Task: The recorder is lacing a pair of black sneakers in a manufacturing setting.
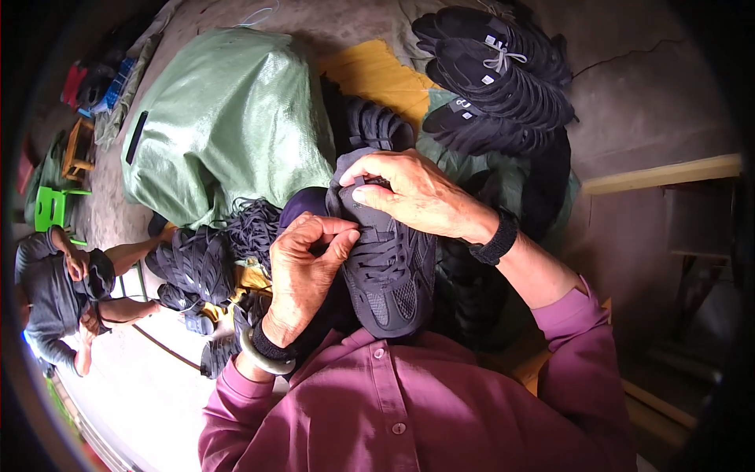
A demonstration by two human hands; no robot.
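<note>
Since the shoe (387, 293) looks light and soft, its collar (343, 167) suits the clasping right hand (423, 193); the left hand (303, 263) pinches at the lacing (384, 259).

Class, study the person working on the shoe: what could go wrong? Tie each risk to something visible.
The dark grey lace-up shoe with a mesh toe might twist, since the bare right hand holds it near its ankle opening. The bare left hand makes only a small pinch at the shoe's side, so that hold could slip. The tangled heap of black cords might snag the smooth pale bangle on that wrist.
</note>
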